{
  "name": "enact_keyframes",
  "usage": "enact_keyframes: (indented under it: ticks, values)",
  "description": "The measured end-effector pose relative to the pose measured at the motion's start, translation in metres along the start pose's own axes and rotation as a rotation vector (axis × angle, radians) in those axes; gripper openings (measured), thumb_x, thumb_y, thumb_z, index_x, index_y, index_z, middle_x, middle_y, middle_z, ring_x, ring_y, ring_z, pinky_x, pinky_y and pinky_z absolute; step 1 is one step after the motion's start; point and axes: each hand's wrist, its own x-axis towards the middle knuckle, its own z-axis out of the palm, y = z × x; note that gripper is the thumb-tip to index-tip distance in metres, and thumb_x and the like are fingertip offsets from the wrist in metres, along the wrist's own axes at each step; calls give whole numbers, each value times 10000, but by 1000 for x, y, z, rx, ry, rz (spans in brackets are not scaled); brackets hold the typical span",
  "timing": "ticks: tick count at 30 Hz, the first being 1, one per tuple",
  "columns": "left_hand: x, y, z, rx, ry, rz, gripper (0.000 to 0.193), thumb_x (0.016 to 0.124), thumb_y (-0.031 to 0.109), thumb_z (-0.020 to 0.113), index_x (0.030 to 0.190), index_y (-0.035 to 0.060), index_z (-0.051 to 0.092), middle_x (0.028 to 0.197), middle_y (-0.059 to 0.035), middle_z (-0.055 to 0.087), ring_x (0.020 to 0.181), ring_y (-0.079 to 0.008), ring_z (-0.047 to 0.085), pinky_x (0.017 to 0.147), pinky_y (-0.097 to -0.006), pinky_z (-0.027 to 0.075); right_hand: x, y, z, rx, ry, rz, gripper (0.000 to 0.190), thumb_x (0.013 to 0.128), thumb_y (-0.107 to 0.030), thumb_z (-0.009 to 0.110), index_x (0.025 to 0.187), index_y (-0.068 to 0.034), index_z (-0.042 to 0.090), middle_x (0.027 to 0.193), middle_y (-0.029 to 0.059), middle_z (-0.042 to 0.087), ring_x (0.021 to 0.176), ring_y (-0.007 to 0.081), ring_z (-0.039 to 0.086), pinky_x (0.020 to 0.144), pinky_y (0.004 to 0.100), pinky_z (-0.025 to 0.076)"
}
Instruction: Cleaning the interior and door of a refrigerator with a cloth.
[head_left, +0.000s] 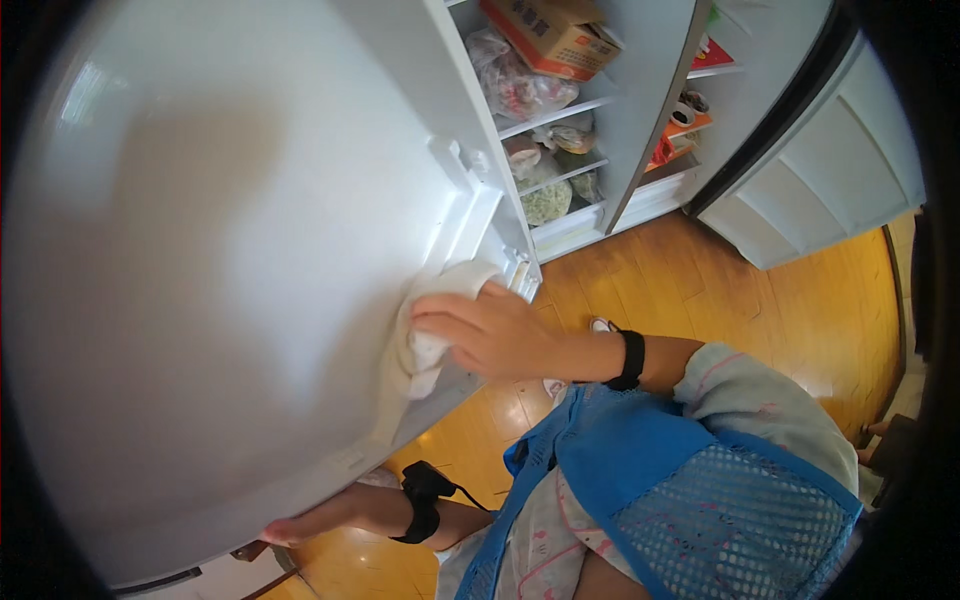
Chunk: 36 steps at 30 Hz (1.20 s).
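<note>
My right hand (484, 330) is shut on a bunched white cloth (427, 345). It presses the cloth against the white inner face of an open refrigerator door (247, 315), near the door's lower shelf mouldings (469, 214). Part of the cloth hangs down along the door edge. Lower in the view, my left hand (315, 519) grips the door's outer edge, its fingers partly hidden by the door. Both wrists wear black straps.
An open compartment (611, 165) holds a cardboard box (559, 37) and several plastic bags of food (517, 79). Beside it, a second compartment (679, 180) holds jars (682, 115) behind another open door (832, 165). Wood-patterned floor (637, 292) lies below, with my shoes partly visible.
</note>
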Motion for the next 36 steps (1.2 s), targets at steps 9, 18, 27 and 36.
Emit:
enact_keyframes:
  ticks: [9, 18, 27, 36]
  values:
    - [-5, 6, 11, 112, 98, -7, 916, 863, 718, 314, 1456, 24, 242, 1470, -218, 250, 1324, -345, 305, 1077, -481, 317, 10, 28, -12, -279, -47, 216, 545, 702, -65, 619, 1240, -66, 532, 1266, 58, 517, 775, 242, 578, 685, 342, 436]
    - [-1, -3, -6, 76, 61, 57, 725, 956, 554, 255, 1429, 4, 251, 1441, -189, 288, 1299, -297, 345, 1028, -451, 396, 12, 45, -30, -228, -82, 144, 546, 698, -113, 642, 1233, -88, 535, 1230, 32, 538, 709, 219, 566, 660, 322, 425]
    - [-6, -4, -1, 15, 76, -87, 823, 902, 674, 295, 1399, 18, 317, 1443, -204, 298, 1289, -338, 351, 1057, -475, 352, -1, -21, 17, 31, -214, 30, 350, 730, -120, 618, 1074, -90, 559, 1122, 29, 562, 801, 223, 591, 699, 332, 437]
    - [-14, 17, 17, 6, 68, -137, 833, 898, 680, 297, 1415, 27, 287, 1451, -204, 285, 1297, -344, 343, 1057, -470, 354, 97, -44, -28, 1056, -268, -157, 352, 740, 84, 516, 1003, -116, 640, 1015, 31, 625, 945, 219, 621, 816, 345, 487]
